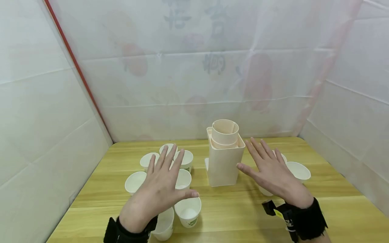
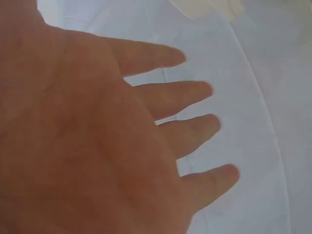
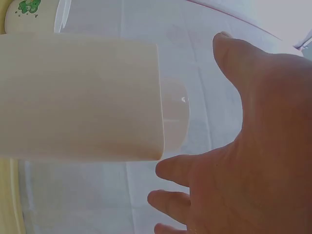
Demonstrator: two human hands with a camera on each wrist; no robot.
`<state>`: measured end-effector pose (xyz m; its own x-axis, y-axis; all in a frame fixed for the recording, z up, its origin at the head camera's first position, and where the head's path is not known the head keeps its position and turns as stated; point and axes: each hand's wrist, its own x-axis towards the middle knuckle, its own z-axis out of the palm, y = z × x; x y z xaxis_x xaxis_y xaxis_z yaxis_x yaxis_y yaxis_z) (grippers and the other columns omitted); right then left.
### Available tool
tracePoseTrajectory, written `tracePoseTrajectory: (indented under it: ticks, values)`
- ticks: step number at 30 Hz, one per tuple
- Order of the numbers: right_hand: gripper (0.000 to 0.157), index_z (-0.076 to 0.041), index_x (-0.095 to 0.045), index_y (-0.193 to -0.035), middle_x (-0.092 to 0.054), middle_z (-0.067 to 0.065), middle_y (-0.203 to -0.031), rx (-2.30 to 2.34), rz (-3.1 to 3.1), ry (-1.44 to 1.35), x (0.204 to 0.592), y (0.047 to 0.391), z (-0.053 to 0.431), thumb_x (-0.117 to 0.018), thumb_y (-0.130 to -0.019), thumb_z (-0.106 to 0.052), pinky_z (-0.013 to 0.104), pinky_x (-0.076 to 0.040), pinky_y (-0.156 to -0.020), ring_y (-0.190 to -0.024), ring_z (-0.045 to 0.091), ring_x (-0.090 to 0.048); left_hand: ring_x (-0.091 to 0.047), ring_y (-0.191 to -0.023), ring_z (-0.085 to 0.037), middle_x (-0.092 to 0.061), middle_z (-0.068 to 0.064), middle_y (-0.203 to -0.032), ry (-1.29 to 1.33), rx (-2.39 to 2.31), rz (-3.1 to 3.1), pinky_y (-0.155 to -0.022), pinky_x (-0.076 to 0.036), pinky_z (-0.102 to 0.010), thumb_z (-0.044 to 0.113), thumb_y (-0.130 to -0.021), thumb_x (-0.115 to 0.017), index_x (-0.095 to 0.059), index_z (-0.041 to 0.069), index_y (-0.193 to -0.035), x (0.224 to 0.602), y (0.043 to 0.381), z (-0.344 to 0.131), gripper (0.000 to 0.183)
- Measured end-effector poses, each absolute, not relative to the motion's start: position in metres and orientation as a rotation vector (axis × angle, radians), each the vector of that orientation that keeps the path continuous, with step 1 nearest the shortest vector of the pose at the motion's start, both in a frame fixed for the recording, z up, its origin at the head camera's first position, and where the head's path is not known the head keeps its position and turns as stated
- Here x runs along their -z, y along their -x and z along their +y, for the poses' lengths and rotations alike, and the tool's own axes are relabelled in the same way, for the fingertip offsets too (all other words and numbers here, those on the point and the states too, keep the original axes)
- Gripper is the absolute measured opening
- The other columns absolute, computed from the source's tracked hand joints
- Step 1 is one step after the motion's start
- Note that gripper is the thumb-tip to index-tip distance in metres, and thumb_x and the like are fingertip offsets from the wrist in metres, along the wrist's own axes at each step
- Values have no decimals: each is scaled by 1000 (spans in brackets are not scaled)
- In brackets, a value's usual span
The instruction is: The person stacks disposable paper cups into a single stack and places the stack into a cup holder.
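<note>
My left hand (image 1: 158, 190) hovers with spread, straight fingers above several white paper cups (image 1: 187, 212) on the left half of the table. In the left wrist view its palm (image 2: 97, 131) faces the camera and holds nothing. My right hand (image 1: 273, 172) is also spread, just right of a cream box-shaped container (image 1: 225, 167) with a round tube (image 1: 225, 135) standing up from its open top. The right wrist view shows the container (image 3: 83, 97) near my right fingers (image 3: 173, 168); contact cannot be told. Paper cups (image 1: 299, 171) behind the right hand are partly hidden.
The wooden table (image 1: 225, 209) meets white cloth walls (image 1: 170, 84) at the back and both sides. A red strip (image 1: 76, 64) runs down the left corner. Black bands (image 1: 310, 219) with camera gear wrap both wrists.
</note>
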<state>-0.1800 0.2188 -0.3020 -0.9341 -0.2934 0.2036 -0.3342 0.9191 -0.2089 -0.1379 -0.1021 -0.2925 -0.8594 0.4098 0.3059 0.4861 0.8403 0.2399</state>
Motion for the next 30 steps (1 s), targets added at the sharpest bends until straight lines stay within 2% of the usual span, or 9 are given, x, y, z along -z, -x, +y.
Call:
tracePoseTrajectory:
  ticks: [4,7,12,15,19,22,26,30]
  values:
    - [79,-26,3,-145,3,0,-153,-365,-2927,-471,302,181,219,-30,-87,-70,63,2,-104,-135,23,9,-3,-135,-32,-14,-13,-150,740,497,-2823,-107,-12,-57,66,-69,-64,-20,11,-144,292,136,-101,103]
    - [81,-21,0,-146,0,4,-153,-354,-2933,-445,302,179,220,-30,-88,-70,64,0,-103,-135,26,6,-16,-132,-34,-27,-15,-145,800,493,-2850,-105,-22,-54,58,-67,-71,-29,8,-141,293,134,-97,98]
    - [82,-16,-5,-146,-7,9,-152,-326,-2911,-428,297,174,222,-31,-88,-68,63,-5,-103,-135,32,-3,-34,-123,-29,-42,-14,-133,938,397,-2862,-100,-33,-44,51,-63,-78,-40,6,-132,294,133,-88,91]
    - [81,-10,-13,-145,-18,16,-149,-335,-2894,-457,295,167,221,-32,-90,-66,62,-15,-102,-132,38,-16,-40,-115,-25,-48,-8,-124,997,331,-2869,-96,-37,-39,49,-61,-79,-46,7,-126,294,133,-82,84]
    - [78,-3,-29,-139,-38,21,-138,-351,-2903,-473,296,157,218,-34,-90,-64,60,-33,-93,-122,41,-34,-45,-107,-23,-51,-4,-115,1037,275,-2871,-90,-42,-33,49,-59,-80,-49,10,-120,296,132,-75,79]
    - [73,-5,-40,-134,-48,19,-129,-371,-2919,-505,302,152,215,-36,-90,-63,58,-40,-88,-116,38,-43,-47,-105,-23,-52,-3,-113,1041,244,-2871,-88,-43,-32,50,-57,-81,-50,11,-119,297,131,-71,79]
    - [66,-9,-47,-130,-52,16,-125,-472,-2957,-617,321,150,209,-37,-91,-61,53,-41,-89,-113,31,-47,-49,-99,-23,-53,-3,-108,1023,209,-2887,-84,-44,-32,52,-55,-81,-51,11,-118,297,131,-68,80]
    - [60,-10,-48,-128,-53,12,-126,-660,-3001,-849,344,154,202,-40,-92,-57,49,-43,-90,-112,25,-48,-49,-87,-21,-54,-1,-99,1005,200,-2925,-76,-46,-30,51,-53,-82,-53,11,-115,298,133,-66,80]
